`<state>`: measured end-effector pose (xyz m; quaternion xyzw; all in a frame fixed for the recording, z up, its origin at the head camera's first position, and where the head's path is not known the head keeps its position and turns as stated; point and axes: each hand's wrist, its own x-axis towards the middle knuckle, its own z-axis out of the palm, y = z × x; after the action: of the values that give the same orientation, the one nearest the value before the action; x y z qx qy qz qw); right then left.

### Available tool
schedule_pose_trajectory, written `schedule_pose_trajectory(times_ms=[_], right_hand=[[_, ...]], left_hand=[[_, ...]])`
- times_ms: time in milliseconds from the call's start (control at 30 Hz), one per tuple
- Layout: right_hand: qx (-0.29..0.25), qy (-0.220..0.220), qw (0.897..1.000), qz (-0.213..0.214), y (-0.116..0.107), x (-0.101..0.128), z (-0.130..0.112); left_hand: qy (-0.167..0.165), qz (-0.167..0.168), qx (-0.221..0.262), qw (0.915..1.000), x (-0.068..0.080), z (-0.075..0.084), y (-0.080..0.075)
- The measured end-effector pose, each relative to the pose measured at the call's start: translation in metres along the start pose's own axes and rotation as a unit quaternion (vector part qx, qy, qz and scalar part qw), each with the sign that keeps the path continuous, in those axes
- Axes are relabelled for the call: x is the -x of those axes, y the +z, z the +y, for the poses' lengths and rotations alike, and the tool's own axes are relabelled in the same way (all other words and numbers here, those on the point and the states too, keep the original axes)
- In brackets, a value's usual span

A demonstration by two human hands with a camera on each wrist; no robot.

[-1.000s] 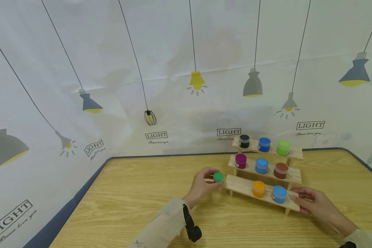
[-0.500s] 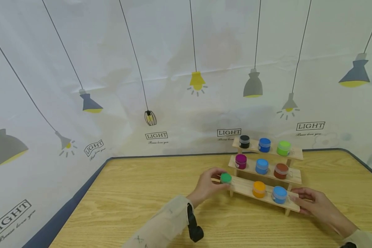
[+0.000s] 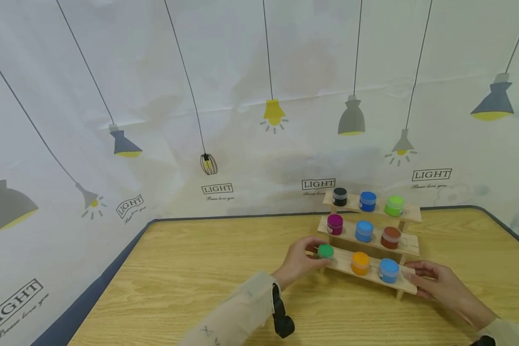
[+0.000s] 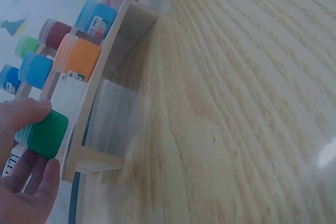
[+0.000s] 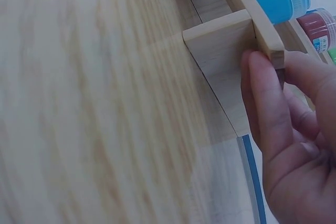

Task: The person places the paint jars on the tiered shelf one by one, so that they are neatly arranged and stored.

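My left hand (image 3: 300,263) pinches a small green paint jar (image 3: 326,252) between thumb and fingers, over the left end of the lowest tier of a three-tier wooden display stand (image 3: 341,260). In the left wrist view the green jar (image 4: 48,134) is right at the plank's surface. An orange jar (image 3: 361,263) and a light blue jar (image 3: 389,270) stand to its right on that tier. With thumb and fingers, my right hand (image 3: 443,290) grips the right end of the same plank; in the right wrist view, fingers (image 5: 270,98) lie under the plank end.
On the middle tier stand a purple jar (image 3: 335,225), a light blue jar (image 3: 364,231) and a brown-red jar (image 3: 390,238). The top tier bears black (image 3: 339,197), dark blue (image 3: 367,202) and light green jars (image 3: 394,206). Behind the wooden table (image 3: 190,269) hangs a lamp-printed backdrop (image 3: 242,158).
My left hand has carried the green jar rightward, from beside the stand to over the left end of its lowest tier. The right hand has stayed on the plank's end.
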<state>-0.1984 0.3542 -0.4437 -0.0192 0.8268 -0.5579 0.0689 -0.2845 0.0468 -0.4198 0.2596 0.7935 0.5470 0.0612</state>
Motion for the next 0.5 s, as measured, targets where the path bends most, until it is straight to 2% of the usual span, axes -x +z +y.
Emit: schedule_pose_trajectory(times_ms=[233,500], right_hand=[[0.009,-0.035,0.999,-0.011,-0.0015,-0.0012,0.0004],[0.013,-0.029,0.999,-0.005,-0.0005,-0.0007,-0.0002]], left_hand=[[-0.002,-0.001,0.010,0.9999,-0.0035,0.0021,0.0048],[-0.005,0.007,0.012,0.9999,-0.0045,-0.0006,0.0087]])
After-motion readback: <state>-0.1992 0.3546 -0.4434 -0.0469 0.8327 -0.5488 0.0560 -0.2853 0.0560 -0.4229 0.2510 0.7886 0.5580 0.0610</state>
